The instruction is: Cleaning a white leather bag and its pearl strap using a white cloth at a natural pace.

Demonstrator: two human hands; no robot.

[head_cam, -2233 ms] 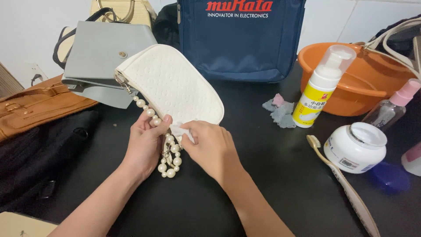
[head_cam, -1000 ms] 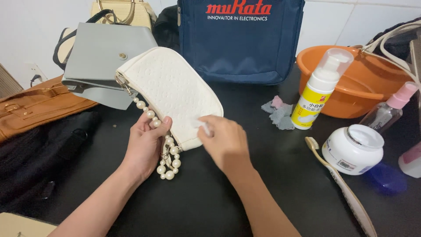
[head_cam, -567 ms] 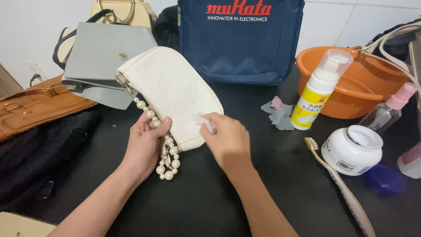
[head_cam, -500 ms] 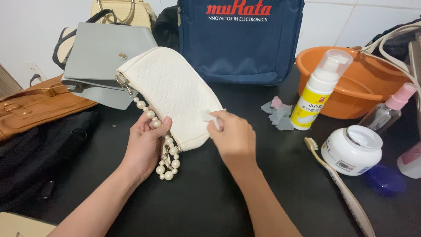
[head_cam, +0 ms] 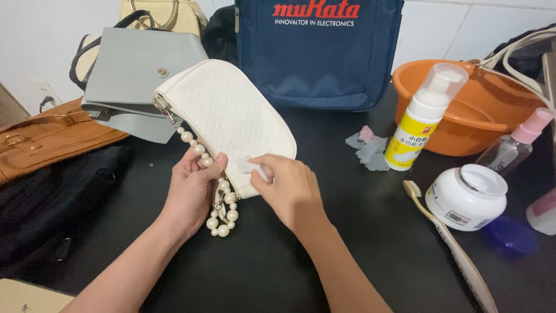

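Note:
A white embossed purse with a pearl bead strap lies tilted over the black table. My left hand grips the purse's lower edge and the strap near its clasp. My right hand pinches a small white wipe and presses it on the purse's lower front face, close to my left thumb.
A grey handbag, a brown bag and a navy bag stand behind. On the right are an orange basin, a foam pump bottle, a white jar, a spray bottle, a long brush and a grey cloth scrap.
My right hand slid the wipe right along the purse's lower edge, then back left toward my left thumb. My left hand kept its hold.

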